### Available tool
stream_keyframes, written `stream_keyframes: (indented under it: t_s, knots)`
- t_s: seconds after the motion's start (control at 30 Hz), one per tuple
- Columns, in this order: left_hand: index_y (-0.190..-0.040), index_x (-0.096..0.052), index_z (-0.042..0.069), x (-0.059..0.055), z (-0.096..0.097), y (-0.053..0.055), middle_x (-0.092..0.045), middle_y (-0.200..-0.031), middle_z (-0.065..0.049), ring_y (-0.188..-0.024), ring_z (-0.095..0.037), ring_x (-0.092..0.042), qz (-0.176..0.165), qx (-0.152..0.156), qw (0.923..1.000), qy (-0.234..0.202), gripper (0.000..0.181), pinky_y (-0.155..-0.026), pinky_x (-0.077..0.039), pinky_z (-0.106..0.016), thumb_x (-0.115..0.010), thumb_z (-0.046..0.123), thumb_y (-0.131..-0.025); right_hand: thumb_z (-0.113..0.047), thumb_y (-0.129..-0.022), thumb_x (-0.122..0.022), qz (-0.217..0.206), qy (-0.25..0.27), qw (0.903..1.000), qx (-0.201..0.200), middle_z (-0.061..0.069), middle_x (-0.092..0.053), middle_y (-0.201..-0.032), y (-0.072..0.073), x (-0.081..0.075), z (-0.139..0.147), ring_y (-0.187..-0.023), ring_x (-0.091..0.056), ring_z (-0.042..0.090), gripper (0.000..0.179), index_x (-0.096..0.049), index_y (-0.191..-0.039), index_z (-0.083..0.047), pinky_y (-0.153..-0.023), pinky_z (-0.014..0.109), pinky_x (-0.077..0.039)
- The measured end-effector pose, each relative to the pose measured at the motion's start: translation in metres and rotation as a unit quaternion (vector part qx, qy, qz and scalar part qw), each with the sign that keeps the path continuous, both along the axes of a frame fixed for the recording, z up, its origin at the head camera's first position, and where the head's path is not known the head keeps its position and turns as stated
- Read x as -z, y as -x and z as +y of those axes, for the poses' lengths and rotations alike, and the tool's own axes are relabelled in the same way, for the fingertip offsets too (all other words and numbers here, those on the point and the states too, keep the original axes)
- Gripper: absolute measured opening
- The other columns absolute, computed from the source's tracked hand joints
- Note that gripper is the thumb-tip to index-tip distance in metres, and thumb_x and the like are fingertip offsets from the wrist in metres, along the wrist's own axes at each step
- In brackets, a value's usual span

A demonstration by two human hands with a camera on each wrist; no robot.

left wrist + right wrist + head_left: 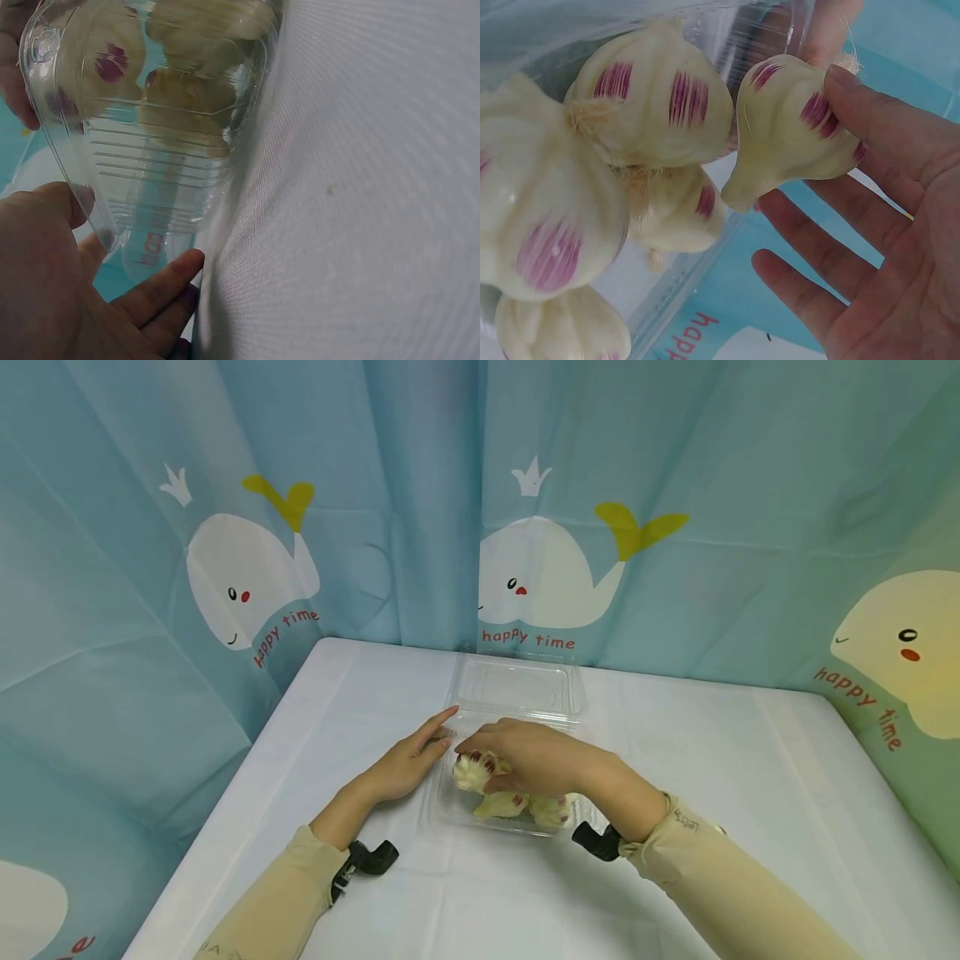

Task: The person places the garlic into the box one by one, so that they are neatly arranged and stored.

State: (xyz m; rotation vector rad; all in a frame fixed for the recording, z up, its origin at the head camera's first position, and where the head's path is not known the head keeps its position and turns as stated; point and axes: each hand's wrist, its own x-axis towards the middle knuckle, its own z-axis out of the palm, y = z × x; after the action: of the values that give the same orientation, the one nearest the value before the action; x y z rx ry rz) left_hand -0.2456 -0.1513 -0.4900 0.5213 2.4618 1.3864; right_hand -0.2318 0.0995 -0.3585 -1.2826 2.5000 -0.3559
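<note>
In the right wrist view my right hand (900, 187) holds a cream garlic bulb (791, 127) with purple streaks, thumb on its root end. The head view has this hand over a clear plastic clamshell box (517, 832). Several more garlic bulbs (660, 97) lie in the box beside the held one. My left hand (405, 768) is at the box's left side, its fingers extended. Seen from the left wrist, its thumb meets the rim of the ribbed clear wall (150, 169), and the other fingers lie near the tabletop.
The box's lid (517, 685) lies folded back toward the curtain. A white cloth covers the table (720, 827). Blue curtains (420, 510) with whale prints stand along the back and sides. Black wrist mounts (375, 857) stick out beneath both forearms.
</note>
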Motion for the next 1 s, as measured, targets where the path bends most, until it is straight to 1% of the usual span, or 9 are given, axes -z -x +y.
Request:
stream_keyframes:
  t_s: [0.1, 0.23, 0.53, 0.77, 0.83, 1.0]
  knots:
    - [-0.163, -0.019, 0.051, 0.000, 0.000, 0.000, -0.047, -0.159, -0.009, -0.148, -0.036, -0.044, 0.001, -0.002, 1.0000, 0.000, 0.056, -0.121, -0.034, -0.061, -0.039, 0.053, -0.111, -0.021, -0.094, -0.079, -0.002, -0.006, 1.0000, -0.006, -0.005, -0.064, -0.141, 0.001, 0.002, -0.004, -0.131, -0.058, 0.018, 0.055, -0.060, -0.145, -0.018, -0.111, 0.040, -0.048]
    - [-0.161, -0.018, 0.054, 0.000, 0.000, 0.000, -0.048, -0.158, -0.009, -0.149, -0.035, -0.044, -0.002, -0.002, 1.0000, -0.005, 0.055, -0.121, -0.034, -0.061, -0.039, 0.053, -0.111, -0.021, -0.093, -0.080, -0.005, -0.013, 0.9999, -0.008, -0.006, -0.064, -0.141, 0.001, 0.005, -0.009, -0.131, -0.058, 0.017, 0.054, -0.061, -0.144, -0.019, -0.112, 0.039, -0.047]
    - [-0.161, -0.017, 0.055, 0.000, 0.000, 0.000, -0.047, -0.159, -0.008, -0.149, -0.035, -0.043, -0.004, -0.002, 1.0000, -0.005, 0.054, -0.121, -0.033, -0.062, -0.038, 0.054, -0.111, -0.019, -0.092, -0.081, 0.007, -0.020, 0.9994, -0.026, -0.004, -0.067, -0.135, 0.004, 0.010, -0.015, -0.123, -0.061, 0.017, 0.049, -0.065, -0.138, -0.016, -0.107, 0.038, -0.050]
    - [-0.161, -0.018, 0.056, 0.001, -0.001, 0.000, -0.047, -0.158, -0.007, -0.148, -0.037, -0.044, -0.004, -0.001, 1.0000, -0.006, 0.054, -0.119, -0.034, -0.063, -0.038, 0.052, -0.111, -0.018, -0.092, -0.080, -0.008, -0.026, 0.9994, -0.020, -0.004, -0.064, -0.141, 0.006, 0.014, -0.017, -0.127, -0.060, 0.015, 0.052, -0.063, -0.141, -0.017, -0.110, 0.037, -0.048]
    - [-0.161, -0.018, 0.056, 0.002, -0.001, 0.001, -0.047, -0.158, -0.007, -0.148, -0.036, -0.044, -0.005, -0.001, 1.0000, -0.007, 0.054, -0.120, -0.034, -0.062, -0.038, 0.053, -0.111, -0.017, -0.092, -0.080, -0.012, -0.027, 0.9994, -0.018, -0.004, -0.065, -0.141, 0.006, 0.015, -0.018, -0.125, -0.062, 0.014, 0.053, -0.063, -0.142, -0.016, -0.110, 0.037, -0.049]
    - [-0.161, -0.018, 0.054, 0.001, 0.000, 0.001, -0.047, -0.158, -0.007, -0.148, -0.035, -0.043, -0.005, -0.003, 0.9999, -0.009, 0.054, -0.120, -0.034, -0.061, -0.038, 0.053, -0.111, -0.014, -0.093, -0.079, -0.020, -0.032, 0.9992, -0.016, -0.003, -0.068, -0.134, 0.006, 0.017, -0.020, -0.118, -0.065, 0.013, 0.052, -0.062, -0.142, -0.014, -0.105, 0.037, -0.052]
